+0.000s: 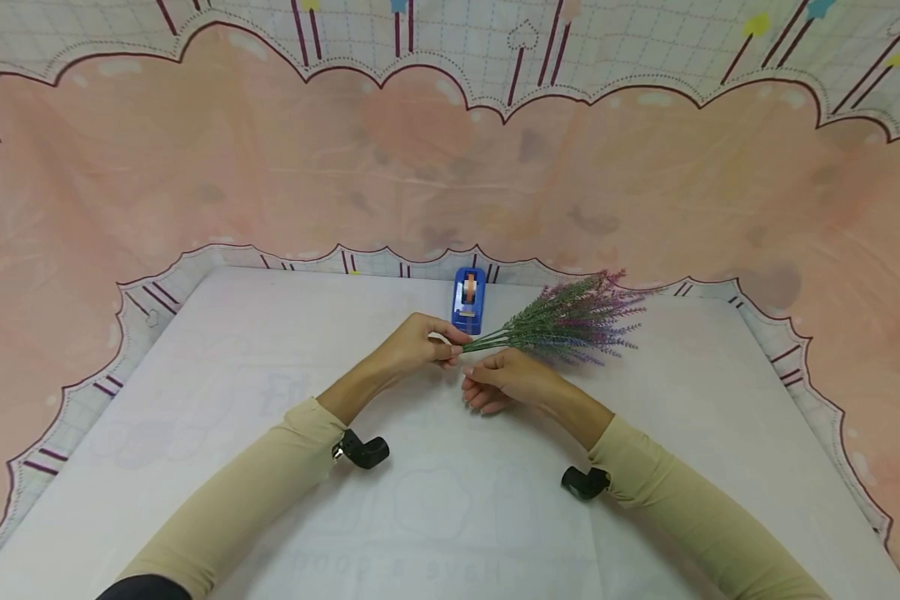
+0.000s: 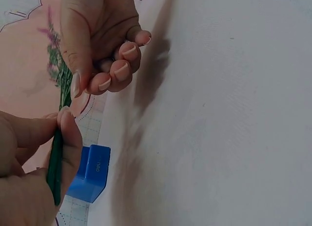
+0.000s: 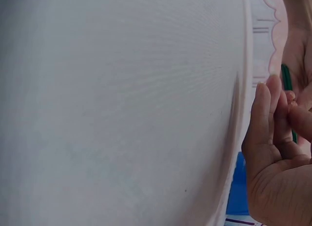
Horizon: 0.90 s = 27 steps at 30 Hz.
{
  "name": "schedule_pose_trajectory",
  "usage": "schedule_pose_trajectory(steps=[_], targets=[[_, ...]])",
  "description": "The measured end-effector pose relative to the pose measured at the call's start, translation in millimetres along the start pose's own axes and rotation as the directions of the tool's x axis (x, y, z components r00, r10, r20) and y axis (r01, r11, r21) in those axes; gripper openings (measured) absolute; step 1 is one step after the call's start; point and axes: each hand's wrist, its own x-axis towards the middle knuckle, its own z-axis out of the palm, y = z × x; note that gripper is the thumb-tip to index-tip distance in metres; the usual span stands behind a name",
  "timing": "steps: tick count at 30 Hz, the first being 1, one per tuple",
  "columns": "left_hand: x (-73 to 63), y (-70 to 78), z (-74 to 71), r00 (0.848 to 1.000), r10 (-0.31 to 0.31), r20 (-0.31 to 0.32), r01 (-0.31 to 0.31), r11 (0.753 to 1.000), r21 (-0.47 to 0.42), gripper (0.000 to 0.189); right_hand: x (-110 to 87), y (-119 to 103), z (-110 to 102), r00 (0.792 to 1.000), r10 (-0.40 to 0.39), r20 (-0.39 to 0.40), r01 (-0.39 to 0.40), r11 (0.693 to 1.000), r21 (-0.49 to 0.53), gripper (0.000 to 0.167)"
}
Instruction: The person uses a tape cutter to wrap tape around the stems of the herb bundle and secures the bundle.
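Note:
A bunch of artificial lavender (image 1: pixel 570 321), with green stems and purple and pink flower spikes, points to the right above the white table. My left hand (image 1: pixel 420 343) pinches its stem end between thumb and fingers. In the left wrist view, the dark green stem (image 2: pixel 55 162) runs through that grip. Just below the stems is my right hand (image 1: pixel 513 383), its fingers curled and its thumb tip close to the index finger. I see nothing held in it. Behind the left fingertips stands a blue tape dispenser (image 1: pixel 468 300) with an orange-brown core.
The white tabletop (image 1: pixel 420 500) spreads out around both hands. A peach cloth with scalloped edging (image 1: pixel 292 175) hangs behind the table and along its sides. Small black wrist cameras (image 1: pixel 367 450) stick out from the beige sleeves (image 1: pixel 247 492).

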Motion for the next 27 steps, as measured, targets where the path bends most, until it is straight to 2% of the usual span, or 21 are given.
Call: schedule_pose_trajectory(steps=[4,10,12,17,24,27], targets=[[1.5,-0.5,1.3,1.000,0.003,0.022,-0.003,1.000,-0.005,0.023,-0.2,0,1,1.000,-0.005,0.002,0.005,1.000,0.001,0.036],[0.6,-1.1,1.7,0.995,-0.091,0.044,0.091,0.996,0.005,0.025,-1.4,-2,1,0.999,-0.033,-0.005,0.033,0.999,0.000,0.035],[1.7,-3.0,0.9,0.993,-0.102,0.062,0.103,0.995,-0.011,0.026,-1.9,-4,1,0.999,-0.046,-0.014,0.046,0.999,-0.005,0.035],[4.3,-5.1,-1.6,0.991,-0.103,0.088,0.108,0.993,-0.052,0.025,-4.3,-10,-1,0.991,-0.109,-0.081,0.104,0.992,-0.065,0.034],[5.4,-2.1,-2.3,0.993,-0.097,0.066,0.100,0.994,-0.035,0.024,-5.8,-17,-8,0.948,-0.230,-0.220,0.208,0.971,-0.116,0.033],[5.3,-3.2,-2.1,0.992,-0.102,0.068,0.105,0.994,-0.037,0.024,-7.6,-19,-10,0.915,-0.319,-0.247,0.254,0.931,-0.263,0.021]])
